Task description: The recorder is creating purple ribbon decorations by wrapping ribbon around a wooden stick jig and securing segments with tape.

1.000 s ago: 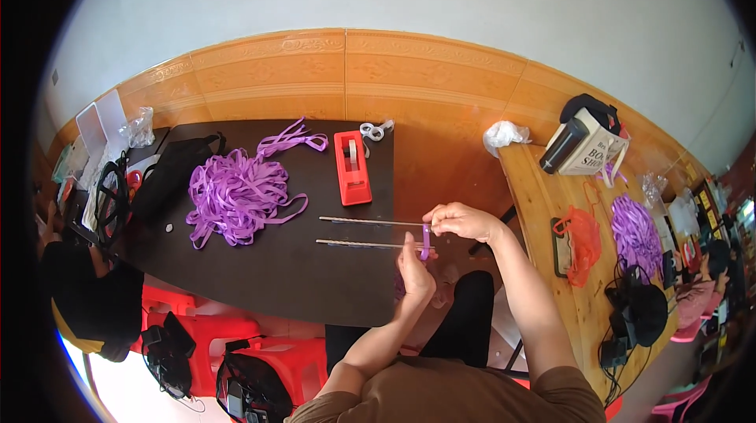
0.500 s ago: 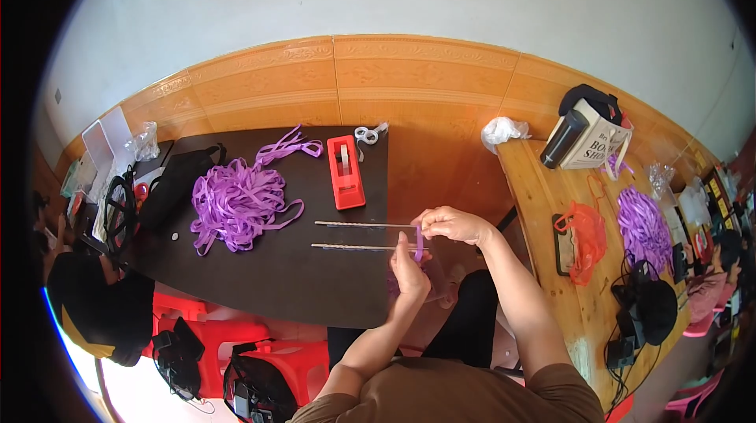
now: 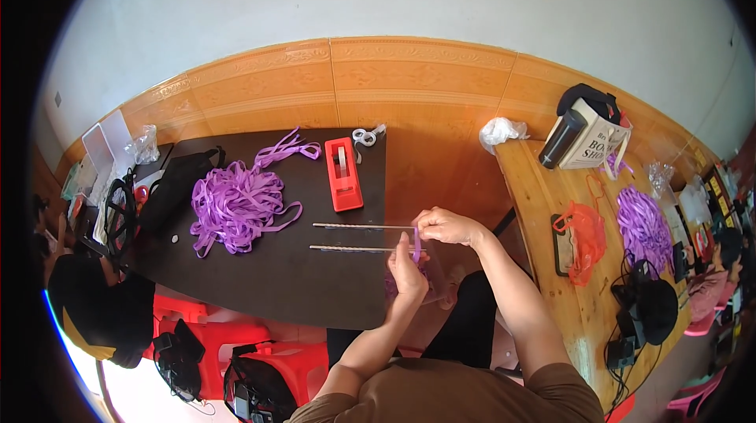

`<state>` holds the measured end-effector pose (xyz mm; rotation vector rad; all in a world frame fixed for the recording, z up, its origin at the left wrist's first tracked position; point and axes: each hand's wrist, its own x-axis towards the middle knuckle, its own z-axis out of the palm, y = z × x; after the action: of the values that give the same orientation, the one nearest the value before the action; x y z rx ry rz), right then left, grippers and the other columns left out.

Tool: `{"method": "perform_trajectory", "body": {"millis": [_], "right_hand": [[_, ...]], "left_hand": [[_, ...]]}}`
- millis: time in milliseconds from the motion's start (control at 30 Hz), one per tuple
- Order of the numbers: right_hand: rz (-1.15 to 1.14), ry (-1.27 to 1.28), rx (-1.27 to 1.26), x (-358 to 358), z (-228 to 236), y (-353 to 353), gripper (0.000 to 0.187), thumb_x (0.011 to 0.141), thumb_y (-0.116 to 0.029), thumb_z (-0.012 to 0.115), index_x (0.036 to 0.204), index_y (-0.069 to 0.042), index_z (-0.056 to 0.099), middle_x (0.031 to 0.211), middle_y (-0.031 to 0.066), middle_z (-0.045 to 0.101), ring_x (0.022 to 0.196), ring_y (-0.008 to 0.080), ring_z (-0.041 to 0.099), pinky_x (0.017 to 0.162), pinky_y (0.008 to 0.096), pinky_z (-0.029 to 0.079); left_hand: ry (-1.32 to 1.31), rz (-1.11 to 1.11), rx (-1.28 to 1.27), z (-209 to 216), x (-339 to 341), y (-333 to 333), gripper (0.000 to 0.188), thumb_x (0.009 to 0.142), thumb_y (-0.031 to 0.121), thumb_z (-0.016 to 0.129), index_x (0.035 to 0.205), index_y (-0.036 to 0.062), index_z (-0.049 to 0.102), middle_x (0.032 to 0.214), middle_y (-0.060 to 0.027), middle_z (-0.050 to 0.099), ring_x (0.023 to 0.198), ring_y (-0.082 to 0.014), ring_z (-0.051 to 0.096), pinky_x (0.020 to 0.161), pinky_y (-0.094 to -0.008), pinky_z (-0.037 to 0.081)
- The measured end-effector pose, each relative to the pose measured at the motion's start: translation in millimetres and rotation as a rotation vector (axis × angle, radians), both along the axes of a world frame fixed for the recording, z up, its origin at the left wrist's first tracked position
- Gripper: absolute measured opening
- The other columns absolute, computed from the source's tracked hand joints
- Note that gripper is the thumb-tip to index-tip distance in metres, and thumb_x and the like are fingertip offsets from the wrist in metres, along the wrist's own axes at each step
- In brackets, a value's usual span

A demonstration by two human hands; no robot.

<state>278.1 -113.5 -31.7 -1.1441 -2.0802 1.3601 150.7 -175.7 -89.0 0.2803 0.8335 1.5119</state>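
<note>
Two thin, drill-like metal rods lie side by side on the dark table, the far rod (image 3: 358,226) and the near rod (image 3: 354,248), their right ends jutting past its edge. A strip of purple ribbon (image 3: 417,240) spans the two rods near those ends. My left hand (image 3: 408,272) is closed at the near rod, its thumb raised against the ribbon. At the far rod, my right hand (image 3: 447,228) pinches the ribbon with bent fingers. The fingertips of both hands are partly hidden.
On the dark table lie a heap of purple ribbon (image 3: 239,206), a red tape dispenser (image 3: 343,175), white-handled scissors (image 3: 365,137) and a black pouch (image 3: 179,185). The wooden table (image 3: 528,187) at right bears another ribbon heap (image 3: 644,222) and an orange bag (image 3: 584,242). Red stools (image 3: 295,364) stand nearby.
</note>
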Motion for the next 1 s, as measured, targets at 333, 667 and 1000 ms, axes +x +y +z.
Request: {"method": "perform_trajectory", "body": {"millis": [333,667,1000], "right_hand": [[-0.048,0.01,0.039,-2.7,-0.5,-3.0,0.014,0.077,-0.007,0.055,0.067,0.003,0.057,0.081,0.0095,0.057,0.079,0.0176,0.049,0.07,0.0298,0.04],[-0.106,-0.132,0.178,1.3,-12.1,-1.4,0.018,0.08,-0.017,0.06,0.07,-0.002,0.062,0.086,0.0055,0.061,0.086,0.02,0.05,0.082,0.0369,0.036],[-0.423,-0.347,0.353,-23.2,-4.2,-17.6,0.053,0.087,-0.054,0.048,0.069,-0.008,0.069,0.075,0.0055,0.062,0.09,0.0284,0.052,0.079,0.049,0.032]], "left_hand": [[0.03,0.024,-0.006,-0.4,4.0,5.4,0.023,0.084,0.022,0.063,0.065,0.0109,0.057,0.058,0.0003,0.055,0.044,-0.0092,0.05,0.04,-0.0231,0.041],[0.024,0.032,0.111,-16.3,5.3,9.8,0.018,0.082,0.013,0.064,0.066,0.0083,0.057,0.06,-0.0018,0.057,0.042,-0.0103,0.048,0.04,-0.0242,0.042],[0.009,0.031,-0.012,0.2,4.6,6.3,0.02,0.085,0.016,0.06,0.067,0.0069,0.057,0.059,-0.0027,0.056,0.044,-0.0111,0.049,0.04,-0.0252,0.043]]}}
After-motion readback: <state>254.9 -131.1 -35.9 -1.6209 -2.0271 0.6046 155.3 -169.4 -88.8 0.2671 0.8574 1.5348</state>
